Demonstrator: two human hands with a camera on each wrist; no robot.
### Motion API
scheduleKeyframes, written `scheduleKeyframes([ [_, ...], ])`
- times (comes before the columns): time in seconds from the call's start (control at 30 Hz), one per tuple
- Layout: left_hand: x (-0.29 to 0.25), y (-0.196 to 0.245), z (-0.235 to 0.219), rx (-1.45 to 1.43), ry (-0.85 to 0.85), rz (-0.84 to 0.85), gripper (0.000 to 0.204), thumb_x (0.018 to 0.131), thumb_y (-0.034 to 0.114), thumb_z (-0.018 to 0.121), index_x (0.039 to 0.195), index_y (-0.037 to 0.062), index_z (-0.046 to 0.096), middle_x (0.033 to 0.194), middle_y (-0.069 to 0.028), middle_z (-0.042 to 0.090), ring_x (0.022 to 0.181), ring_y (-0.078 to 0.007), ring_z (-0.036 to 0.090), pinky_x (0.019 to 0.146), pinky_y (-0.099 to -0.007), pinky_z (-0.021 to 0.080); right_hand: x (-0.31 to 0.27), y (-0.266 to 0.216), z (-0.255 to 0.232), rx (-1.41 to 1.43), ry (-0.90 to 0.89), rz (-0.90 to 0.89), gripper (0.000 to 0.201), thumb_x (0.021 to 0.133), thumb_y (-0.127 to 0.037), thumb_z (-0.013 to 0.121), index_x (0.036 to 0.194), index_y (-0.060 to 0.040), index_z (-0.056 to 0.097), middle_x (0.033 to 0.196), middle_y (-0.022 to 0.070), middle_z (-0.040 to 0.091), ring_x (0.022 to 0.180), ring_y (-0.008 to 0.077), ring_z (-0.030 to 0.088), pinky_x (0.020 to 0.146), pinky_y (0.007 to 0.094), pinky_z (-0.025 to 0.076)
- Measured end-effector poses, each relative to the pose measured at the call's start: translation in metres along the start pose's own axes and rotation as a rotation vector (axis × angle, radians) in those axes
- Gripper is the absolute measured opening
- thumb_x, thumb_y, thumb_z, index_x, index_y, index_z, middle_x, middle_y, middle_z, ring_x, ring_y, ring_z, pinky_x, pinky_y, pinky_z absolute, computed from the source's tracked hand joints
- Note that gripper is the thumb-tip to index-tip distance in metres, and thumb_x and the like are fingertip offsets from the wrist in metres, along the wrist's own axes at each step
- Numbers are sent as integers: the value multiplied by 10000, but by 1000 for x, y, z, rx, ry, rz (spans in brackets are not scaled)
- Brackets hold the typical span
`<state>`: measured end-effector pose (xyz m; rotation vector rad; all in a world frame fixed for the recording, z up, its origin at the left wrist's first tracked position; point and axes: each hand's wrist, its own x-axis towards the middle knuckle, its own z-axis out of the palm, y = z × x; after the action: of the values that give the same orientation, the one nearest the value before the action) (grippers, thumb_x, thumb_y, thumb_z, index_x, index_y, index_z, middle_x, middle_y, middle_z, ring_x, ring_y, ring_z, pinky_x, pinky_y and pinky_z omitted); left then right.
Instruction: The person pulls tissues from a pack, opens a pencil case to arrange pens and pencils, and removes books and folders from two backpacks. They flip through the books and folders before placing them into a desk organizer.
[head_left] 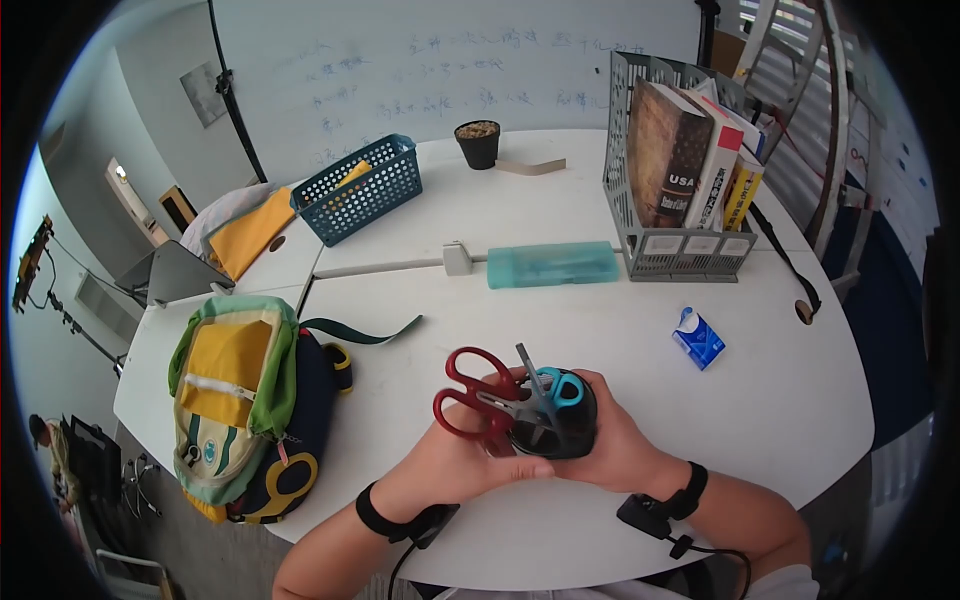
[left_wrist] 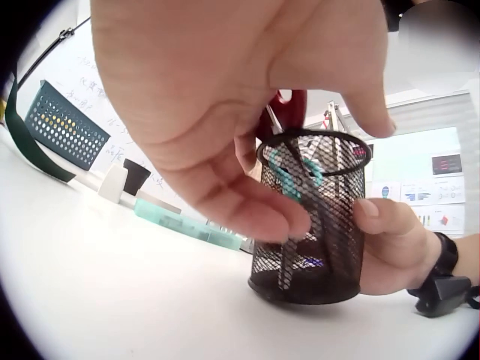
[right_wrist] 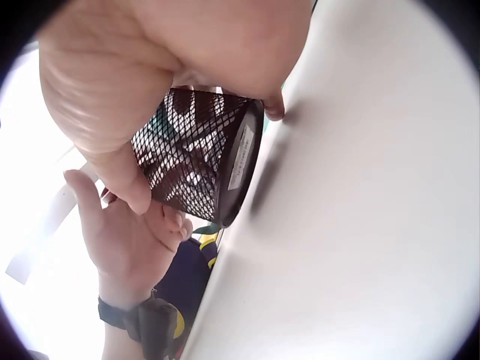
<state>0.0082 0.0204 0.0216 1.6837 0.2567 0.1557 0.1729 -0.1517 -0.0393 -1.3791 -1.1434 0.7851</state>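
Note:
Both hands are around a black mesh pen cup [head_left: 572, 428] [left_wrist: 334, 247] [right_wrist: 187, 154] near the table's front edge. My right hand [head_left: 622, 440] [left_wrist: 394, 240] [right_wrist: 180, 45] grips its side. On the other side, my left hand [head_left: 455, 450] [left_wrist: 217, 112] [right_wrist: 131, 247] has curled fingers against the mesh, its thumb stretched out. Red-handled scissors [head_left: 470, 392] lean out toward the left hand; blue-handled scissors [head_left: 565, 388] and a grey pen [head_left: 530, 368] also stand in the cup. Its base is close to the tabletop; whether they touch, I cannot tell.
On the white table [head_left: 400, 400] are a backpack [head_left: 240, 400] at left, a blue basket [head_left: 360, 195], a potted plant [head_left: 478, 147], a teal pencil case [head_left: 553, 265], a grey rack [head_left: 690, 260] of books and a small blue-and-white pack [head_left: 698, 340] at right.

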Motion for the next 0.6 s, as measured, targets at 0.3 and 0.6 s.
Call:
scheduleKeyframes([
  [0.3, 18, -7, -16, 379, 159, 55, 977, 659, 247, 1023, 1467, -17, 540, 1359, -185, 670, 1260, -287, 684, 1055, -420, 571, 33, -11, 15, -414, 21, -17, 1022, 811, -207, 901, 1597, 10, 285, 1453, 275, 578, 1380, 432, 583, 1132, 474, 504],
  [0.6, 72, -17, -104, 610, 554, -106, 989, 711, 342, 1007, 1461, -79, 518, 1374, -185, 653, 1253, -254, 643, 1061, -373, 526, -25, -25, -123, -1034, 390, -54, 635, 847, -153, 844, 1448, -88, 650, 1498, 181, 588, 1464, 402, 475, 1224, 489, 421],
])
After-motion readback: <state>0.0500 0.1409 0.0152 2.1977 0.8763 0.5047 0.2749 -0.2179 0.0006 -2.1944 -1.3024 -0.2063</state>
